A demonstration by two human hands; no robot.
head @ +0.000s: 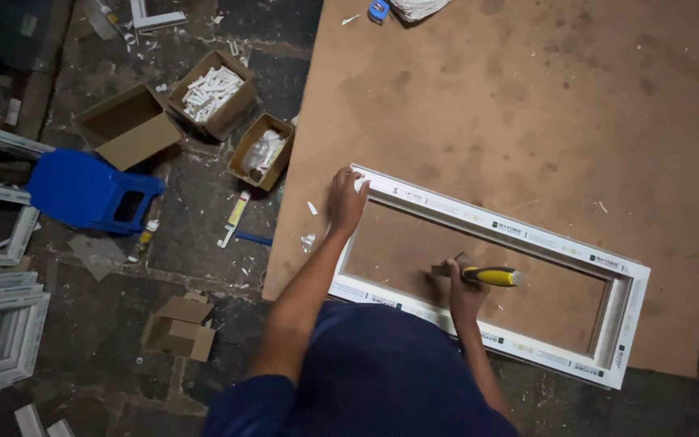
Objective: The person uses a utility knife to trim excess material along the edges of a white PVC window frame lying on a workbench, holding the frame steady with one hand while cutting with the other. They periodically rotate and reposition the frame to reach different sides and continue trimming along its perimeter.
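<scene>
Pressing left hand (346, 199) flat on white frame (491, 275) corner; right grip (464, 290) clenched on yellow-handled tool (489, 276); boxes (212, 93), blue stool (91, 193) on floor.

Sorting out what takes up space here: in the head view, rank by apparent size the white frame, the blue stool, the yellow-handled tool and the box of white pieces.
1. White frame
2. Blue stool
3. Box of white pieces
4. Yellow-handled tool

The stool and box lie on the floor, farther from the camera, so they look smaller than they are.
</scene>
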